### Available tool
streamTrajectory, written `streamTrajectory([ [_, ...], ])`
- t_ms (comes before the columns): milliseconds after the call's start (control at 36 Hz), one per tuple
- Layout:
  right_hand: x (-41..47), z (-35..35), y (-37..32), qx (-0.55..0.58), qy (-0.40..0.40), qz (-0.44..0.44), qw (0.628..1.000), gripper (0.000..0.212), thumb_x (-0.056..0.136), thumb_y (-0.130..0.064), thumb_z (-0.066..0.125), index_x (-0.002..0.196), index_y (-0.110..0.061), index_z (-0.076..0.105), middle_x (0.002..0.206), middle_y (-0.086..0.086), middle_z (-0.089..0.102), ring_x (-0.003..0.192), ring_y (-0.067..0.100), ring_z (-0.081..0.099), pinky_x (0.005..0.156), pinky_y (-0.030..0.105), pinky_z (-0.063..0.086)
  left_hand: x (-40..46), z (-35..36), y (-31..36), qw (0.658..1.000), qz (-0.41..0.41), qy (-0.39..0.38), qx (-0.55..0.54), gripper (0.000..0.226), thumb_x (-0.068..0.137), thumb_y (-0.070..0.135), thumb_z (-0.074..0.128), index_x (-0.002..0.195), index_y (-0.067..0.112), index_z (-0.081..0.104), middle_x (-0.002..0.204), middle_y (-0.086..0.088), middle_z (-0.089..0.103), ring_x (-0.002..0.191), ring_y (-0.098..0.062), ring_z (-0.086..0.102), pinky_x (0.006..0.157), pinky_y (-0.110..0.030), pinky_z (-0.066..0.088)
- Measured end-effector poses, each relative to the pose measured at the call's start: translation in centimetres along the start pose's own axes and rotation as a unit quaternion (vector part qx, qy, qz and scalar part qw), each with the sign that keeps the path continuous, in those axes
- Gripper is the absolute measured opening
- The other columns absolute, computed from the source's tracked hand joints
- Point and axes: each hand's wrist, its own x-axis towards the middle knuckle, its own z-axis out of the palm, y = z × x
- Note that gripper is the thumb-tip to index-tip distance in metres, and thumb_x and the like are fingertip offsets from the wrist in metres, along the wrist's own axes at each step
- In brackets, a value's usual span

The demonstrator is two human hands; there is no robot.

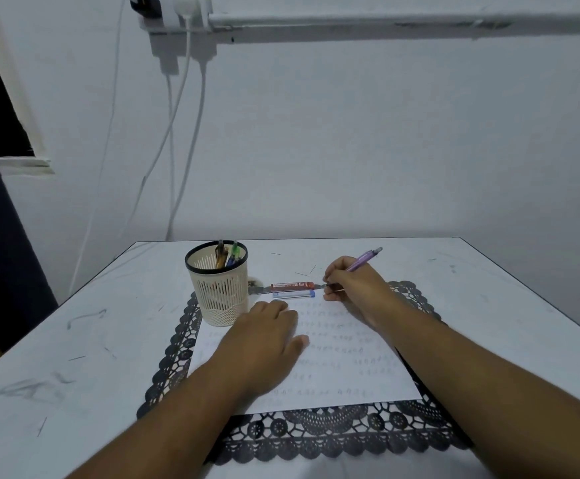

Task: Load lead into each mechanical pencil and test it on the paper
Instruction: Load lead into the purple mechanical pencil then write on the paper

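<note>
Two bare hands work at a white table scuffed with grey marks, pushed against a plain pale wall where white cables hang from a socket high up. Left of the paper, a cream mesh cup stands on the far left corner of a black lace mat, holding a few pens. The left hand lies flat on the paper's left part, fingers relaxed and close together, thumb out to the side. Just beyond the paper's far edge lie a red lead case and a blue lead case, side by side, their lengths running left to right. The right hand pinches a purple pencil near its tip at the paper's far right corner; the pencil slants, tip down and to the left, its cap up and to the right. Right of the paper, bare tabletop runs to the table's right edge.
</note>
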Motion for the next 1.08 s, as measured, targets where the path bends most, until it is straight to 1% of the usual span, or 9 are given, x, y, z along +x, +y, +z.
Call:
streamTrajectory([
  [83, 0.3, -0.1, 0.3, -0.011, 0.003, -0.002, 1.000, 0.013, 0.096, 0.008, 0.058, 0.090, 0.000, 0.065, 0.090, 0.021, 0.063, 0.080, 0.028, 0.063, 0.084, 0.039, 0.060, 1.0, 0.2, 0.4, 1.000, 0.009, -0.022, 0.004, 0.047, 0.106, 0.051, 0.032, 0.137, 0.021, 0.050, 0.158, -0.001, 0.041, 0.142, -0.021, 0.037, 0.113, -0.044, 0.038],
  [139, 0.3, -0.3, 0.5, -0.034, 0.002, -0.007, 0.999, 0.012, 0.094, 0.010, 0.057, 0.088, 0.001, 0.063, 0.087, 0.020, 0.061, 0.080, 0.029, 0.061, 0.080, 0.037, 0.059, 2.0, 0.3, 0.4, 0.998, 0.024, -0.050, 0.018, 0.051, 0.107, 0.051, 0.030, 0.143, 0.020, 0.045, 0.163, -0.002, 0.035, 0.147, -0.023, 0.032, 0.117, -0.045, 0.034],
  [361, -0.4, -0.9, 0.8, -0.052, -0.020, 0.000, 0.998, 0.015, 0.089, 0.002, 0.061, 0.077, -0.007, 0.061, 0.080, 0.020, 0.062, 0.072, 0.029, 0.061, 0.075, 0.041, 0.051, 4.1, -0.1, 0.5, 0.993, 0.006, -0.095, 0.071, 0.054, 0.105, 0.057, 0.028, 0.139, 0.019, 0.045, 0.157, -0.004, 0.041, 0.142, -0.027, 0.036, 0.115, -0.052, 0.033],
  [472, -0.3, -1.3, 0.7, -0.031, -0.039, -0.008, 0.999, 0.016, 0.093, 0.010, 0.056, 0.083, -0.003, 0.059, 0.078, 0.020, 0.060, 0.061, 0.026, 0.059, 0.063, 0.033, 0.055, 3.4, 0.4, 0.0, 0.994, 0.015, -0.082, 0.067, 0.057, 0.105, 0.059, 0.027, 0.147, 0.022, 0.040, 0.162, 0.000, 0.035, 0.146, -0.024, 0.032, 0.117, -0.051, 0.030],
  [611, 0.3, -1.5, 1.0, -0.030, -0.050, -0.019, 0.998, 0.014, 0.093, 0.008, 0.064, 0.084, -0.003, 0.062, 0.085, 0.019, 0.062, 0.075, 0.026, 0.069, 0.091, 0.045, 0.062, 3.1, 0.3, -0.1, 0.994, 0.006, -0.091, 0.053, 0.064, 0.105, 0.060, 0.026, 0.158, 0.024, 0.028, 0.169, 0.004, 0.021, 0.154, -0.020, 0.019, 0.122, -0.051, 0.019],
  [667, 0.4, -1.5, 1.0, -0.060, -0.052, -0.031, 0.996, 0.013, 0.091, 0.007, 0.065, 0.083, -0.003, 0.064, 0.086, 0.021, 0.065, 0.079, 0.028, 0.071, 0.094, 0.048, 0.062, 3.1, 0.4, 0.0, 0.995, 0.003, -0.092, 0.047, 0.066, 0.105, 0.061, 0.026, 0.159, 0.024, 0.026, 0.170, 0.004, 0.020, 0.155, -0.020, 0.017, 0.122, -0.051, 0.018],
  [778, 0.0, -0.9, 0.8, -0.111, -0.048, -0.063, 0.991, 0.012, 0.090, 0.006, 0.066, 0.084, -0.003, 0.064, 0.084, 0.027, 0.067, 0.074, 0.029, 0.066, 0.081, 0.046, 0.062, 2.9, 0.6, 0.0, 0.995, -0.005, -0.093, 0.027, 0.066, 0.105, 0.061, 0.026, 0.161, 0.024, 0.024, 0.171, 0.004, 0.017, 0.156, -0.019, 0.014, 0.123, -0.051, 0.014],
  [861, -0.1, -0.5, 0.8, -0.136, -0.040, -0.076, 0.987, 0.011, 0.088, 0.003, 0.067, 0.081, -0.004, 0.064, 0.075, 0.023, 0.066, 0.068, 0.030, 0.060, 0.068, 0.043, 0.052, 2.9, 0.3, 0.0, 0.995, -0.009, -0.096, 0.020, 0.066, 0.105, 0.061, 0.026, 0.161, 0.024, 0.024, 0.171, 0.004, 0.015, 0.156, -0.019, 0.013, 0.123, -0.052, 0.012],
  [1083, 0.0, -0.7, 1.1, -0.122, -0.047, -0.065, 0.989, 0.010, 0.078, -0.013, 0.073, 0.074, -0.012, 0.064, 0.069, 0.016, 0.065, 0.066, 0.031, 0.057, 0.067, 0.045, 0.044, 2.9, 0.1, 0.1, 0.994, -0.015, -0.106, 0.009, 0.067, 0.106, 0.060, 0.027, 0.162, 0.025, 0.023, 0.172, 0.004, 0.014, 0.157, -0.018, 0.011, 0.123, -0.051, 0.010],
])
